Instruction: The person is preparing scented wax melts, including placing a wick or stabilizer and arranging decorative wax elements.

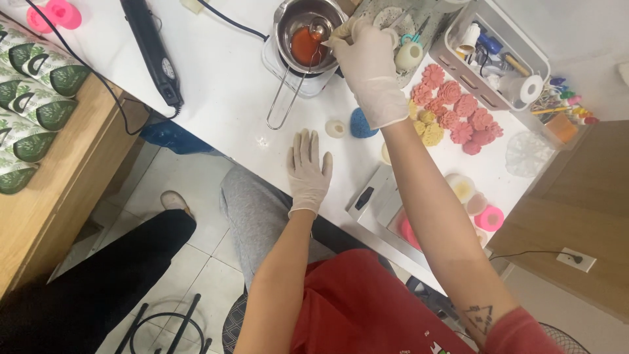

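Observation:
My right hand, in a white glove, reaches across the white table and holds a thin stick whose tip dips into red liquid in a metal pot. The pot sits on a small white heater and has a long wire handle. My left hand, also gloved, lies flat on the table near its front edge, fingers spread, holding nothing. A small white round mould and a blue lump lie just beyond it.
Pink and yellow flower-shaped pieces lie right of my arm. A white bin of tools stands at the far right. A black wand-shaped device with cord lies left. Pink moulds and a scale sit near the edge. Another person's dark leg is below left.

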